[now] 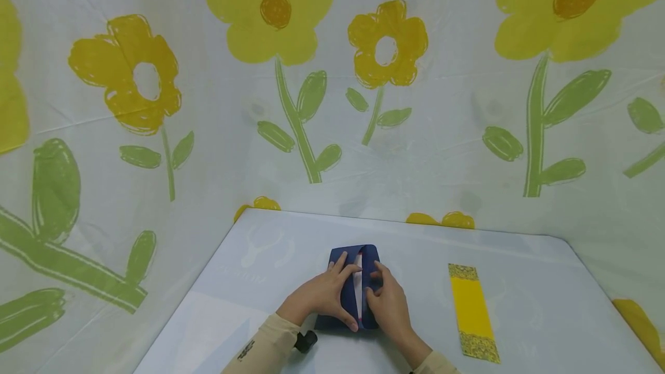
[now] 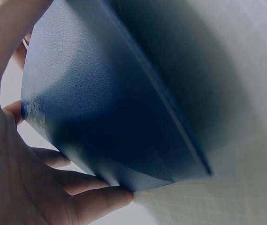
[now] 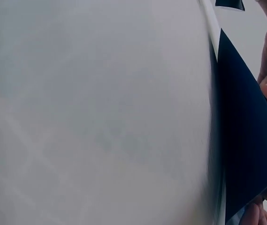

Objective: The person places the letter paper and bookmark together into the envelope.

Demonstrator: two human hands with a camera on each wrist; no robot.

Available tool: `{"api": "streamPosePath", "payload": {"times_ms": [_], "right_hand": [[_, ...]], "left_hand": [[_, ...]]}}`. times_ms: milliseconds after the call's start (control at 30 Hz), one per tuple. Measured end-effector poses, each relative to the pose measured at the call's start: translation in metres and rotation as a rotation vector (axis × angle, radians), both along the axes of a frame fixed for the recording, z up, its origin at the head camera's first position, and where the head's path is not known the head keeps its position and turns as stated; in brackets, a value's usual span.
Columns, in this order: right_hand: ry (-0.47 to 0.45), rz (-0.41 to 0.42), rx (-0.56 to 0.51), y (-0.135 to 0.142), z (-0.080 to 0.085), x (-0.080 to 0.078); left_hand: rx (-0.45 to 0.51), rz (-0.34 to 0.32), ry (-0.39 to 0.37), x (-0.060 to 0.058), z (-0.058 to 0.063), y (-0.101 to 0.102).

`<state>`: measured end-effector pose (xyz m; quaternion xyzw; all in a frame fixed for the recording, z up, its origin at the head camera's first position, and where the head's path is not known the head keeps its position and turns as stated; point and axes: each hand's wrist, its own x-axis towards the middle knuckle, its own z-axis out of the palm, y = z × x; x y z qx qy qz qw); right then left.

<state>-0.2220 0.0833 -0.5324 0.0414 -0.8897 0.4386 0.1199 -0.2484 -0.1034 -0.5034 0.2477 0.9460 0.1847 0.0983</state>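
Note:
A dark blue envelope point(image 1: 337, 287) lies on the table before me, its long opening showing a white insert point(image 1: 358, 287) with a bit of red at the ends. My left hand point(image 1: 324, 293) rests spread across its left part, index fingertip at the opening and thumb near the near edge. In the left wrist view, the left fingers point(image 2: 100, 201) meet the edge of the blue envelope point(image 2: 95, 89). On the other side, my right hand point(image 1: 388, 303) holds the right-hand flap point(image 1: 370, 264) with bent fingers and thumb. The right wrist view catches the blue paper point(image 3: 246, 136) at its right edge.
To the right lies a flat yellow strip point(image 1: 471, 310) with patterned bands at both ends. A black cylindrical camera point(image 1: 305, 341) sits by the left wrist. The white table point(image 1: 223, 281) is enclosed by a flower-printed curtain point(image 1: 426, 154) behind and at the sides.

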Motion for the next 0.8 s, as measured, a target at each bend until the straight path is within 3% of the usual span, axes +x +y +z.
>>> {"api": "streamPosePath", "payload": {"times_ms": [800], "right_hand": [[-0.002, -0.035, 0.01, 0.015, 0.0, -0.001]], "left_hand": [[0.015, -0.002, -0.003, 0.003, 0.003, 0.001]]}}
